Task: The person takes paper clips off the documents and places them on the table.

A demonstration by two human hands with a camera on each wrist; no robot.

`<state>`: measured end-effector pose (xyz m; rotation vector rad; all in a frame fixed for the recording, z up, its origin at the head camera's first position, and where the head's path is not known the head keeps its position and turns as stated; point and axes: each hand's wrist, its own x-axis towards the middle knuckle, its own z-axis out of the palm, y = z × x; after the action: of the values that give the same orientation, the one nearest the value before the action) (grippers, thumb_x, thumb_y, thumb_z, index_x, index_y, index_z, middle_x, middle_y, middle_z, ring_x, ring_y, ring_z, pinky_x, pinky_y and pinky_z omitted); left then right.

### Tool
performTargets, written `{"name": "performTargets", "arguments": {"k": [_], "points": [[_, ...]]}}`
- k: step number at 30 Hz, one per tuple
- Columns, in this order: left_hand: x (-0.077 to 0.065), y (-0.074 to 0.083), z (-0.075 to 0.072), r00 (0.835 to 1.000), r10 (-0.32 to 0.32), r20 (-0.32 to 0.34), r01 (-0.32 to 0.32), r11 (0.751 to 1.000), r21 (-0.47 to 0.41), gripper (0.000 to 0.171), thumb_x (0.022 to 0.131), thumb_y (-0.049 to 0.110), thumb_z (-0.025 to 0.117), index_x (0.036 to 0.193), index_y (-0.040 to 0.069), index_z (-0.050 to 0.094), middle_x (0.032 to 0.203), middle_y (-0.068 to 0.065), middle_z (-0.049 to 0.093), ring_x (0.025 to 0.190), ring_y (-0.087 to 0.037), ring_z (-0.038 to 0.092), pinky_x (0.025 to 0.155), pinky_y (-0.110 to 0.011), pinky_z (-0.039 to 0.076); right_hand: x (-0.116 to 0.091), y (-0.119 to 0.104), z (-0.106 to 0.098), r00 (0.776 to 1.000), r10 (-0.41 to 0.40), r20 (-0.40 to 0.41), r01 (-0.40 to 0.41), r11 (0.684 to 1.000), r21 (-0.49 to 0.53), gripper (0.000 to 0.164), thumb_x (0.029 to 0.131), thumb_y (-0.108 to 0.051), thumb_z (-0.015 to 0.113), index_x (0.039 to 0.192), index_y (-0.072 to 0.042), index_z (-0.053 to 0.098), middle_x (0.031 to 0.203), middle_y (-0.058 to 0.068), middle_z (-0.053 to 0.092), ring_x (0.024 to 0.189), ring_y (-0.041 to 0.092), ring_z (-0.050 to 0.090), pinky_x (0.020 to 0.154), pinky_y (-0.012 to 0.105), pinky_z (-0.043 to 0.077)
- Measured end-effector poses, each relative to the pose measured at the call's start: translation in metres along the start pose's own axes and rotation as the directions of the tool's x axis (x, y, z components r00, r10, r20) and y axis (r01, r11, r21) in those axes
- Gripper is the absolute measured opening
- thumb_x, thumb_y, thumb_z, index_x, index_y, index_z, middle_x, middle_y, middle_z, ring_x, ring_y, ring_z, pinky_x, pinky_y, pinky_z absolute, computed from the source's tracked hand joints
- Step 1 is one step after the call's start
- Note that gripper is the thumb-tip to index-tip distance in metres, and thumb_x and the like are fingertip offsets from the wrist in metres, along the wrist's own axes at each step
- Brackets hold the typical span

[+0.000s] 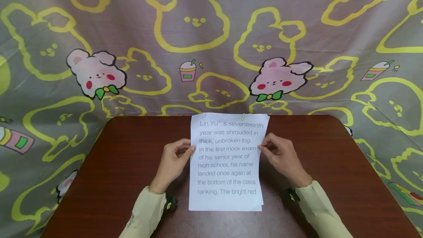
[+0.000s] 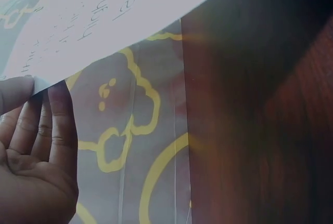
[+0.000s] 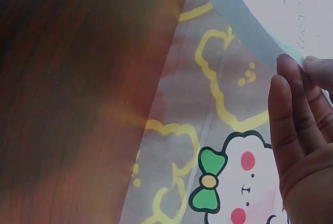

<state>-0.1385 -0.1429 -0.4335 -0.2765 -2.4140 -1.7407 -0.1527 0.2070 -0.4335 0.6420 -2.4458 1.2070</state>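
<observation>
Printed sheets of paper (image 1: 226,201) stand raised over the table, their large English text facing me. At the top edge sit a yellow paper clip (image 1: 243,117) and a paler clip (image 1: 204,117). My left hand (image 1: 175,161) pinches the left edge between thumb and fingers. On the opposite edge, at about the same height, my right hand (image 1: 282,157) pinches the sheets. A second sheet peeks out along the right side and lower corner. Both wrist views show a thumb (image 2: 18,93) pressing the paper's margin against the fingers (image 3: 294,94).
Beneath the paper lies a dark reddish-brown wooden table (image 1: 132,179) with rounded far corners. Behind it hangs a grey-pink curtain (image 1: 211,61) patterned with yellow outlines and cartoon rabbits. Each wrist wears a dark strap (image 1: 171,203) at the cuff of a pale sleeve (image 1: 145,208).
</observation>
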Motion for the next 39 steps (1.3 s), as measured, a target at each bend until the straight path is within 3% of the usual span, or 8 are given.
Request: {"name": "performTargets", "arguments": {"k": [10,19,30,39], "points": [[0.0,0.003,-0.001,1.0,0.024,-0.009,-0.024,1.0,0.006,0.012,0.098,0.007,0.071,0.108,0.004,0.078,0.098,-0.015,0.08,0.086,-0.008,0.073,0.074,-0.02,0.059,0.002,0.001,-0.004,1.0,-0.02,-0.022,0.02,1.0,0.002,0.024,0.085,0.003,0.082,0.094,-0.014,0.067,0.089,0.001,0.076,0.069,0.005,0.062,0.059,0.022,0.058],[0.001,0.002,-0.002,1.0,0.024,-0.003,-0.024,1.0,-0.004,0.013,0.099,0.006,0.07,0.109,0.002,0.077,0.097,-0.016,0.08,0.084,-0.009,0.073,0.074,-0.029,0.063,0.002,-0.009,-0.008,1.0,-0.021,-0.023,0.021,1.0,0.004,0.021,0.087,-0.002,0.082,0.097,-0.016,0.07,0.088,-0.002,0.077,0.064,0.005,0.059,0.055,0.022,0.053],[0.002,0.004,-0.002,0.997,0.07,-0.023,-0.069,0.998,0.006,0.013,0.099,0.006,0.07,0.108,0.002,0.077,0.095,-0.016,0.08,0.08,-0.009,0.072,0.07,-0.02,0.059,0.004,-0.016,-0.011,0.998,-0.055,-0.034,0.054,0.998,-0.026,0.025,0.085,0.003,0.082,0.096,-0.015,0.07,0.085,0.002,0.077,0.061,0.004,0.056,0.053,0.021,0.05],[0.002,0.003,-0.002,0.996,0.087,-0.024,-0.086,0.996,0.012,0.011,0.099,0.006,0.071,0.106,0.003,0.077,0.094,-0.015,0.08,0.079,-0.009,0.072,0.071,-0.021,0.059,0.008,-0.021,-0.009,0.987,-0.155,-0.047,0.153,0.988,-0.036,0.029,0.081,0.007,0.083,0.096,-0.013,0.069,0.085,-0.002,0.074,0.065,0.004,0.059,0.057,0.017,0.052]]}}
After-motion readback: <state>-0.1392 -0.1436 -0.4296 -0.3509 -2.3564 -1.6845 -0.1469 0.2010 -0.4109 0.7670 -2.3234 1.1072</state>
